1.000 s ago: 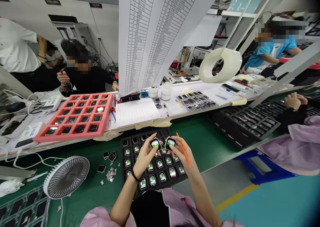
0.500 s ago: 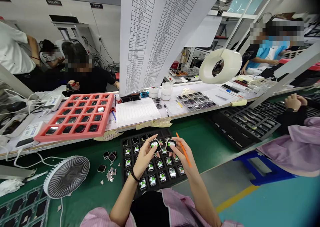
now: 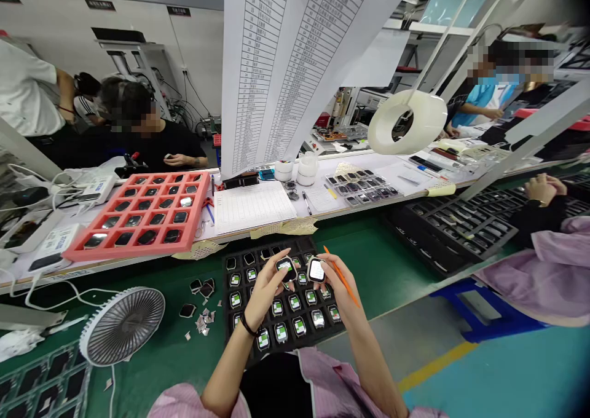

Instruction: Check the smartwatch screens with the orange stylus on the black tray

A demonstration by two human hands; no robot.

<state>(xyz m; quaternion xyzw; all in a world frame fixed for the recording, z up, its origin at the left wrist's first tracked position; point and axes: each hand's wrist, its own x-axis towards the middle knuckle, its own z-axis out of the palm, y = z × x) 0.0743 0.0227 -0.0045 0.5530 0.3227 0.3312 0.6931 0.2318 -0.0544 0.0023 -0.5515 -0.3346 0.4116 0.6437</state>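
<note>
My left hand [image 3: 268, 286] is closed around a smartwatch body [image 3: 286, 270], its thumb lying on the partly lit screen. In my right hand [image 3: 342, 283] sits a second smartwatch body [image 3: 316, 270] whose screen glows mostly white. An orange pen-like stick [image 3: 342, 276] is also tucked between the fingers of that hand. Both watches are held up side by side, over a black foam tray [image 3: 291, 333]. Rows of strapless watches fill the tray's slots, many with green and white screens, such as one watch [image 3: 281, 331] near the front.
A small fan [image 3: 123, 327] stands at left, near loose watches [image 3: 203, 287] and paper scraps [image 3: 203, 323]. On the raised shelf are a pink foam tray [image 3: 193, 241] of watches and paper sheets [image 3: 253, 206]. A tape roll [image 3: 433, 123] hangs above. Co-workers sit across and at right.
The right-hand watch's screen has gone from dark with green to mostly white, and its thumb has moved off the glass. The left watch's display has darkened somewhat. A co-worker across has shifted.
</note>
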